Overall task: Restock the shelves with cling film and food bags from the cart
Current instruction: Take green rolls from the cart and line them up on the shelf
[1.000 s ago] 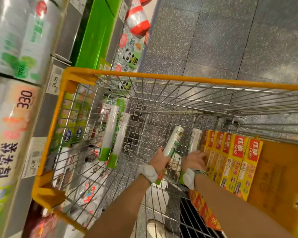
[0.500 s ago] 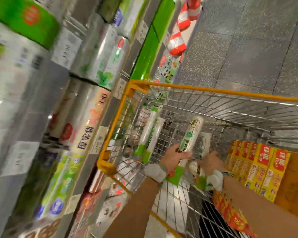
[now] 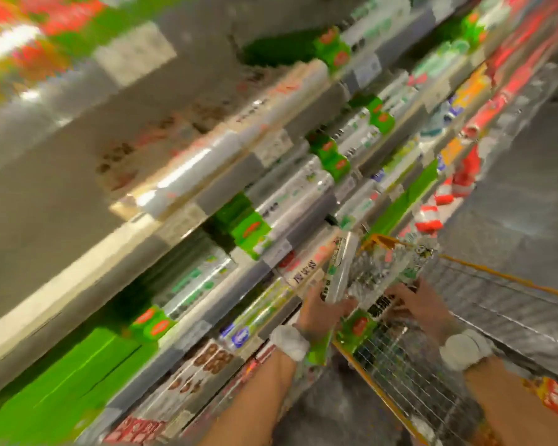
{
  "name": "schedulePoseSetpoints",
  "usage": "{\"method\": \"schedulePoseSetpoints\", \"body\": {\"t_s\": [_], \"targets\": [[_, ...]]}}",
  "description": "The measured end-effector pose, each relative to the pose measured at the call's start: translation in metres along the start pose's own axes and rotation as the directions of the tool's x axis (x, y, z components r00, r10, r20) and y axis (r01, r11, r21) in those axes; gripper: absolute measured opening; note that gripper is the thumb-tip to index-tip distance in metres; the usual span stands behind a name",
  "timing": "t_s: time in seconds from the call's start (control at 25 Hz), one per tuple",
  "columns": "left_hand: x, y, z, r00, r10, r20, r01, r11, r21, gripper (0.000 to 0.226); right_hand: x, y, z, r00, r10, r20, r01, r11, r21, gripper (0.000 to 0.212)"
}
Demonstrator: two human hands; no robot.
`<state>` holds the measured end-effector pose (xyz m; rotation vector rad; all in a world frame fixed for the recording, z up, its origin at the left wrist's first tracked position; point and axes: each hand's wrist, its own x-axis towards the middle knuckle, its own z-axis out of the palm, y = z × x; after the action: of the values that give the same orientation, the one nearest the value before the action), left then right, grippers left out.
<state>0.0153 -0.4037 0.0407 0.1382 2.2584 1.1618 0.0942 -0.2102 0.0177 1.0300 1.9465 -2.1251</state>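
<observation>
Left hand is curled round a clear-wrapped white roll with a green end. Right hand grips a second roll just like it. Both are held above the shelf-side edge of the orange-rimmed wire cart, close to the grey shelves. The view's pretty smeared. My worry is that the slick wrap could let a roll slide out, or one could clip a shelf edge and knock stock down.
</observation>
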Motion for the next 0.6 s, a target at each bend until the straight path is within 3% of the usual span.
{"method": "schedulePoseSetpoints", "body": {"t_s": [0.12, 0.16, 0.24, 0.4, 0.48, 0.6], "targets": [[-0.053, -0.005, -0.061, 0.993, 0.077, -0.087, -0.082, 0.995, -0.055, 0.037, -0.052, -0.041, 0.044, 0.991, -0.046, 0.129, 0.045, 0.999, 0.014, 0.008], [-0.067, -0.010, -0.079, 0.990, 0.073, -0.123, -0.085, 0.992, -0.090, 0.035, -0.062, -0.048, 0.060, 0.985, -0.065, 0.158, 0.063, 0.998, 0.021, 0.020], [-0.096, -0.026, -0.112, 0.978, 0.037, -0.203, -0.075, 0.981, -0.180, 0.046, -0.070, -0.057, 0.098, 0.973, -0.061, 0.223, 0.036, 0.993, 0.117, 0.044], [-0.143, -0.077, -0.153, 0.920, -0.117, -0.373, -0.058, 0.903, -0.426, 0.064, -0.076, -0.058, 0.179, 0.949, -0.095, 0.299, -0.003, 0.951, 0.311, 0.027], [-0.162, -0.095, -0.159, 0.891, -0.175, -0.418, -0.061, 0.868, -0.492, 0.071, -0.081, -0.052, 0.206, 0.921, -0.088, 0.380, -0.032, 0.953, 0.300, 0.026], [-0.185, -0.123, -0.170, 0.834, -0.252, -0.492, -0.123, 0.783, -0.609, 0.063, -0.091, -0.052, 0.240, 0.867, -0.059, 0.495, -0.053, 0.976, 0.210, 0.021]]}}
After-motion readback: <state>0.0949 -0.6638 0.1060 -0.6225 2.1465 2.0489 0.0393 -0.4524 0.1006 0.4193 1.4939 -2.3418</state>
